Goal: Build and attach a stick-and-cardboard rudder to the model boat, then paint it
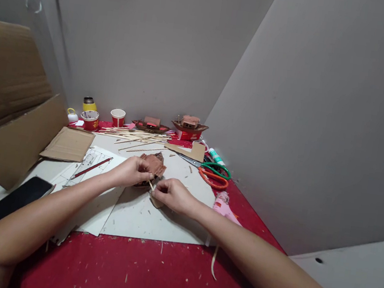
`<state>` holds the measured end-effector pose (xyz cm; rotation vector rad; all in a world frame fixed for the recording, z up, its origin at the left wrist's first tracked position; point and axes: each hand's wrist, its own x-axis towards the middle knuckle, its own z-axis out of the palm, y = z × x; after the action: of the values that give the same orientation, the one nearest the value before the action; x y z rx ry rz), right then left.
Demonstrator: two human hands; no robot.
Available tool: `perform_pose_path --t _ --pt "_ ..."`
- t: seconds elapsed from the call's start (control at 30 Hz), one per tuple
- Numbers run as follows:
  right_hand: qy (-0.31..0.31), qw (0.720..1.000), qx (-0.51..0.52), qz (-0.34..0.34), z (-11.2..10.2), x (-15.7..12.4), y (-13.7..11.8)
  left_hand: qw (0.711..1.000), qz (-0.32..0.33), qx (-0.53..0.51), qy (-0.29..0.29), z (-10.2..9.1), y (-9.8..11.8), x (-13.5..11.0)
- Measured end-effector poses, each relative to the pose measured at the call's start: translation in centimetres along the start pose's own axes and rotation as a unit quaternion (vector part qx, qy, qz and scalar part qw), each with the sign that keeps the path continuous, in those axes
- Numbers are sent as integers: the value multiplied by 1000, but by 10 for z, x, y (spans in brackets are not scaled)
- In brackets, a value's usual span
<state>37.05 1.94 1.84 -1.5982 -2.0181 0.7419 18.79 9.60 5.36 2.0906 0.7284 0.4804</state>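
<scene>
A small brown model boat (154,162) with a reddish-brown roof is on the white board in front of me. My left hand (133,172) is closed on its near left side, the thumb pointing right across it. From the right, my right hand (175,195) pinches a short thin wooden stick (151,185), whose upper end meets the boat's near side by my left fingertips. Under my right fingers lies a small tan piece (156,201), partly hidden. The fingers and roof cover much of the hull.
Orange-and-green-handled scissors (213,174) and a pink glue gun (225,208) lie to the right. Behind are loose wooden sticks (139,138), two model boats and paper cups. At left are a pencil (91,168), printed sheets, a black phone (6,209) and a cardboard box (12,139).
</scene>
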Motion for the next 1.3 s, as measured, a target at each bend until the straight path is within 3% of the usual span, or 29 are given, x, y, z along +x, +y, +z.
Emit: perform_pose_path --t 0.57,1.03,1.3 --pt "-8 999 33 -3 1 8 2 1000 -4 -8 26 4 -4 -2" --pt "-17 997 78 7 0 3 8 1000 12 4 -3 0 -3 -5" --pt "-26 994 103 17 -11 -8 3 1000 2 22 6 -1 -1 -5"
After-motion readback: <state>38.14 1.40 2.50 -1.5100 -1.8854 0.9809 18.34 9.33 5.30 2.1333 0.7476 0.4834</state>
